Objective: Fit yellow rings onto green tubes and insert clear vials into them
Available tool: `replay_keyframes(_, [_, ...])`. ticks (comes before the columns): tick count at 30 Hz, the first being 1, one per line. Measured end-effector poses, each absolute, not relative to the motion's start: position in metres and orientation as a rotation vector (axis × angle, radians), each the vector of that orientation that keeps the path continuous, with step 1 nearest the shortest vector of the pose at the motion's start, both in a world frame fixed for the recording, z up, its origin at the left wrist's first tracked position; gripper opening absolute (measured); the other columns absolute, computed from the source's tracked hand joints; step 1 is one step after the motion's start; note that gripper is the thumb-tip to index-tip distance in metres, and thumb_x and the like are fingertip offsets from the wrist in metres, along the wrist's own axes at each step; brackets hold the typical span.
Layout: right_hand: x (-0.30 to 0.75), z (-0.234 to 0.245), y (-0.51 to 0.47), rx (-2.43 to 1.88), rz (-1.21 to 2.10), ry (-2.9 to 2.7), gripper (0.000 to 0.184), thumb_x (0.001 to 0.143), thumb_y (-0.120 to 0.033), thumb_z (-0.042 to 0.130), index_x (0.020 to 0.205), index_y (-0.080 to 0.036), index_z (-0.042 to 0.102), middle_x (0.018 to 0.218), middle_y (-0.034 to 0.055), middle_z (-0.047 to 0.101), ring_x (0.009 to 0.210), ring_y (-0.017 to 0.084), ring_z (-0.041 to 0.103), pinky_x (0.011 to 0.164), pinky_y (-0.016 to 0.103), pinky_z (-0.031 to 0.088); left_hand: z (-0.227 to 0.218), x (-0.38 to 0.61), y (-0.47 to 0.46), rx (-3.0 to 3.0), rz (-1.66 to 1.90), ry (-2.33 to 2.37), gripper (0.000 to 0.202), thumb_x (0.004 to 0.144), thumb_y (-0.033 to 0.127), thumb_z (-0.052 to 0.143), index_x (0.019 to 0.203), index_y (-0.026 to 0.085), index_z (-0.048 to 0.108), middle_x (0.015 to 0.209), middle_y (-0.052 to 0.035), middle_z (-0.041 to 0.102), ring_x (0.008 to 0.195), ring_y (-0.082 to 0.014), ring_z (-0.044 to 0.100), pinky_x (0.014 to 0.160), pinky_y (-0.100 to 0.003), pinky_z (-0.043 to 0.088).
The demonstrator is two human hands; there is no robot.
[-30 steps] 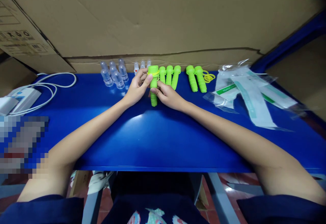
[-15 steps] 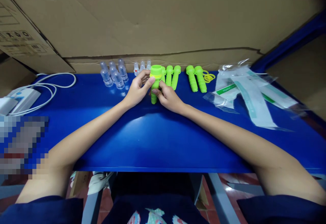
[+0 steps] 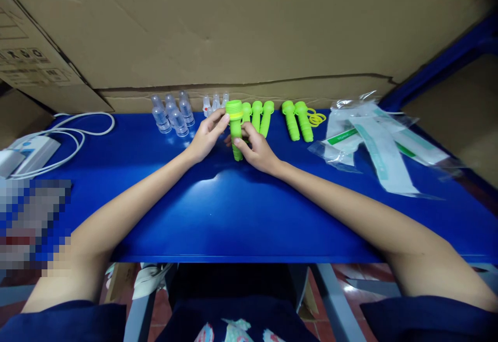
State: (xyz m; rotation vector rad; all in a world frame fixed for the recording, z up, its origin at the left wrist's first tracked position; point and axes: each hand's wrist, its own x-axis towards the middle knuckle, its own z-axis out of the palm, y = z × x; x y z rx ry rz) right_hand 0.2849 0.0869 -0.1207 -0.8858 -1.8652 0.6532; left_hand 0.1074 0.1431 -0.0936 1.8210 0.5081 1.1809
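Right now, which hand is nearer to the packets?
Right. The right hand, on the held tube, is left of the packets; the left hand, at the tube's top, is farther left.

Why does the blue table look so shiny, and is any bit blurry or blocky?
In the head view, light glares off the blue table, palest near its middle; also in the head view, big squares hide a patch at the left edge, and print on the plastic packets looks soft.

Blue table [image 3: 210, 233] | clear bottles [image 3: 179, 124] | green tubes [image 3: 290, 120] | plastic packets [image 3: 383, 152] (overlapping) | white device [image 3: 39, 153]
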Motion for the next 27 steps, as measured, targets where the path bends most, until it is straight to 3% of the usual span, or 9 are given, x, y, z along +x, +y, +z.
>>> replay_keyframes(3, [0.282,-0.124,0.084,-0.814,0.704,-1.815,0.044,0.104,-0.062,0.052,0.121,-0.023,0.042,0.105,0.0102,0.074,0.086,0.021,0.075,0.083,0.039,0.062,-0.098,0.104,0.149,1.755,1.179,0.55,0.057,0.091,0.075,0.062,0.107,0.022,0.077,0.109,-0.0049,0.076,0.099,-0.0202,0.068,0.075,-0.027,0.05])
replay_keyframes(7, [0.279,-0.127,0.083,-0.812,0.693,-1.753,0.046,0.102,-0.058,0.06,0.125,-0.023,0.042,0.1,0.0069,0.073,0.079,0.018,0.074,0.075,0.035,0.062,-0.098,0.103,0.15,1.719,1.246,0.578,0.055,0.088,0.072,0.069,0.106,0.021,0.077,0.105,-0.0046,0.076,0.098,-0.0195,0.067,0.077,-0.027,0.051])
replay_keyframes(14, [0.278,-0.124,0.084,-0.871,0.636,-1.724,0.05,0.096,-0.061,0.07,0.116,-0.024,0.043,0.085,0.0002,0.068,0.073,0.017,0.069,0.066,0.033,0.057,-0.085,0.107,0.139,1.757,1.241,0.585,0.057,0.085,0.071,0.072,0.106,0.018,0.075,0.107,-0.008,0.079,0.111,-0.0248,0.071,0.099,-0.035,0.055])
replay_keyframes(17, [0.277,-0.122,0.085,-0.892,0.662,-1.714,0.054,0.092,-0.064,0.073,0.113,-0.025,0.042,0.08,-0.0021,0.065,0.07,0.017,0.067,0.063,0.032,0.055,-0.083,0.108,0.137,1.748,1.23,0.593,0.055,0.086,0.066,0.073,0.109,0.016,0.074,0.113,-0.01,0.079,0.113,-0.0262,0.071,0.101,-0.037,0.055])
replay_keyframes(23, [0.275,-0.124,0.085,-0.875,0.776,-1.728,0.052,0.095,-0.068,0.066,0.114,-0.024,0.045,0.08,-0.0012,0.067,0.065,0.016,0.069,0.064,0.032,0.057,-0.08,0.109,0.135,1.711,1.22,0.585,0.037,0.088,0.049,0.068,0.102,0.016,0.076,0.112,-0.0089,0.08,0.113,-0.026,0.071,0.101,-0.037,0.055])
replay_keyframes(27, [0.276,-0.123,0.082,-0.924,0.787,-1.744,0.051,0.097,-0.071,0.06,0.113,-0.024,0.047,0.074,-0.0012,0.069,0.061,0.017,0.07,0.062,0.032,0.058,-0.082,0.11,0.134,1.732,1.217,0.594,0.035,0.089,0.049,0.066,0.1,0.017,0.075,0.109,-0.0087,0.079,0.111,-0.0257,0.07,0.098,-0.037,0.055])
